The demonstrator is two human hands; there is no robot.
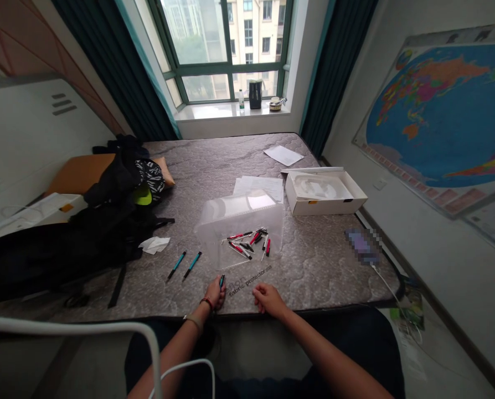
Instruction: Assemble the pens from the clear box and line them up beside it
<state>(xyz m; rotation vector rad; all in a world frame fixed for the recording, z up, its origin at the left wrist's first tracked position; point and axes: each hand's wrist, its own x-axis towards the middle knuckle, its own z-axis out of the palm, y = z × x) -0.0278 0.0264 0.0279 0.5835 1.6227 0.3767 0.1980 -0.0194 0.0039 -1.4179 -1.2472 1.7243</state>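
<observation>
My left hand (pixel 215 293) is closed around a teal-and-black pen (pixel 222 281), whose dark end sticks up from the fist near the mattress edge. Two similar teal pens, a left pen (pixel 176 266) and a right pen (pixel 192 266), lie side by side just beyond that hand. My right hand (pixel 268 299) has its fingers curled together by the printed lettering; what they hold, if anything, is too small to make out. Ahead of both hands sits a clear plastic box (pixel 208 221) on its side, with several red, white and black pen parts (pixel 247 244) at its opening.
The quilted mattress (pixel 314 260) bears a crumpled tissue (pixel 155 245), paper sheets (pixel 268 185) and a white open carton (pixel 326 205). A black backpack (pixel 85 238) lies at left. A phone (pixel 361 246) with a cable is at right. A white curved tube (pixel 106 328) crosses the lower left.
</observation>
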